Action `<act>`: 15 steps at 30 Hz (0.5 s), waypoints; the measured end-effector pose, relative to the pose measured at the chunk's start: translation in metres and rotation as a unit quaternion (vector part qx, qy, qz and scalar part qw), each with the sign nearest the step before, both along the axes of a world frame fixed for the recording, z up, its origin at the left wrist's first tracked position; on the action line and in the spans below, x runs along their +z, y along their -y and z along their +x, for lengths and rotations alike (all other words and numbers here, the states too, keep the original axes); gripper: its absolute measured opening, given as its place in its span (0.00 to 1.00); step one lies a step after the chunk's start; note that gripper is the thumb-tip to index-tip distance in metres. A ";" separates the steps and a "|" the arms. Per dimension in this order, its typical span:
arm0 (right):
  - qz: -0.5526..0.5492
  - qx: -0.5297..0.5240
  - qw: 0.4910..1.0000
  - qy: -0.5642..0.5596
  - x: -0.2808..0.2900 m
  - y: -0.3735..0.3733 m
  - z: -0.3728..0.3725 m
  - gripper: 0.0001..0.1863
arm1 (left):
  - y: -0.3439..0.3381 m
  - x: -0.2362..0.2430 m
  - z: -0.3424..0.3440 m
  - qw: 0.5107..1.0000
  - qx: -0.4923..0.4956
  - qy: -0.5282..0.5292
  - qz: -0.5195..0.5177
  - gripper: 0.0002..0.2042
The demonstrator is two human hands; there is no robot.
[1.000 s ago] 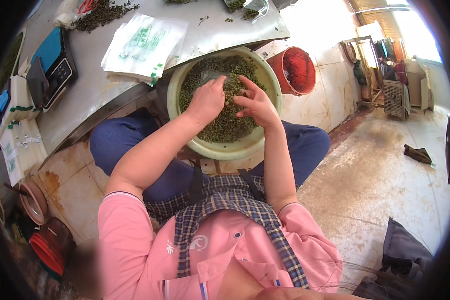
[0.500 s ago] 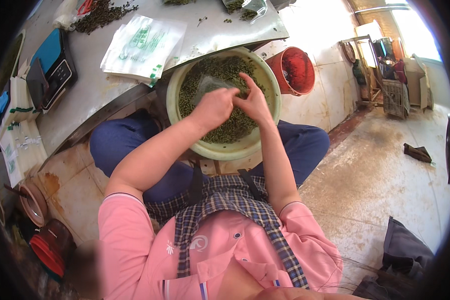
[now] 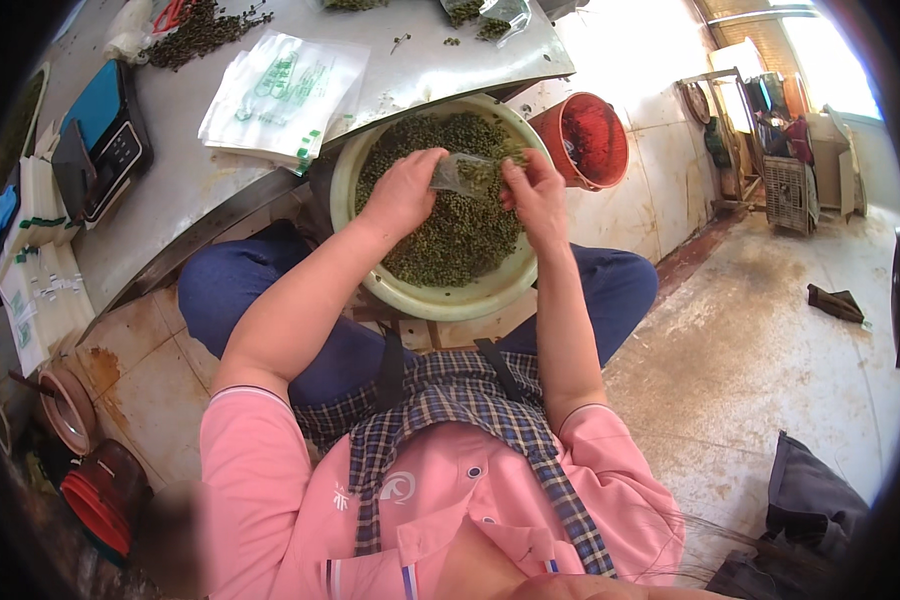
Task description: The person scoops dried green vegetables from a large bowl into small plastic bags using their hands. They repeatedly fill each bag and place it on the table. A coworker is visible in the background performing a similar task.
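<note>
Between my knees stands a wide pale-green basin full of small green peppercorn-like berries. Above them, my left hand grips one end of a clear plastic bag, fingers closed on it. Some green shows through the film. At the bag's other end is my right hand, with thumb and fingers pinched together on a small clump of green berries. Whether these fingers also hold the bag's edge cannot be made out.
A metal table borders the basin, bearing a stack of printed clear bags, a digital scale and dark sprigs. A red bucket stands right of the basin. A dark cloth piece lies on the floor.
My hands have moved apart from close together over the basin. The bag now stretches between them, and the right hand has a clump of berries in its fingers.
</note>
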State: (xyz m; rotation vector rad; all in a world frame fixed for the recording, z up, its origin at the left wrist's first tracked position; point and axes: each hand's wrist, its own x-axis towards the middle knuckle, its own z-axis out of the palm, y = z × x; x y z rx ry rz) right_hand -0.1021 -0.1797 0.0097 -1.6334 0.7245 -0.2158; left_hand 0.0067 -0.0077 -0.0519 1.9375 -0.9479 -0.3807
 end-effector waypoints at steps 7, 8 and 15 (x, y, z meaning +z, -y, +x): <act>-0.382 0.213 0.898 -0.045 0.063 0.001 -0.016 0.29 | 0.005 -0.006 0.002 0.992 -0.010 -0.114 -0.045 0.22; -0.297 0.217 0.927 -0.068 0.071 -0.006 -0.012 0.30 | 0.005 -0.003 0.003 0.991 -0.014 -0.126 -0.042 0.22; -0.241 0.352 0.896 -0.120 0.045 -0.016 0.012 0.28 | 0.003 0.006 -0.003 0.992 -0.058 -0.073 -0.084 0.27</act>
